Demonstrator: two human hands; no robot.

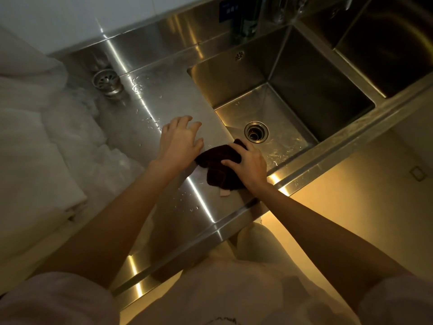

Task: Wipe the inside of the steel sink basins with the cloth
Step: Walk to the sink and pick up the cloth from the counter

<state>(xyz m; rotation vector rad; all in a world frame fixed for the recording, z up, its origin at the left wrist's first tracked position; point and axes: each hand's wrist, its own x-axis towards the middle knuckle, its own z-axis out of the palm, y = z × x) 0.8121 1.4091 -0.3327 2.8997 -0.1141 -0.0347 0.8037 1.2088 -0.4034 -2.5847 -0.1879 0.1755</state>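
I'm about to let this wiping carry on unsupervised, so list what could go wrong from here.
1. The dark cloth lies on the counter at the basin's edge under the right hand; the inside may go unwiped.
2. The drain is open with its strainer set aside; a cloth corner could catch there.
3. Water droplets near the left hand could make it slip.

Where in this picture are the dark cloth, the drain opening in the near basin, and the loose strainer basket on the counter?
dark cloth [219,160]: head view, on its bunched middle by the right hand's fingers.
drain opening [256,132]: head view, on its steel ring.
strainer basket [105,81]: head view, on its perforated top.
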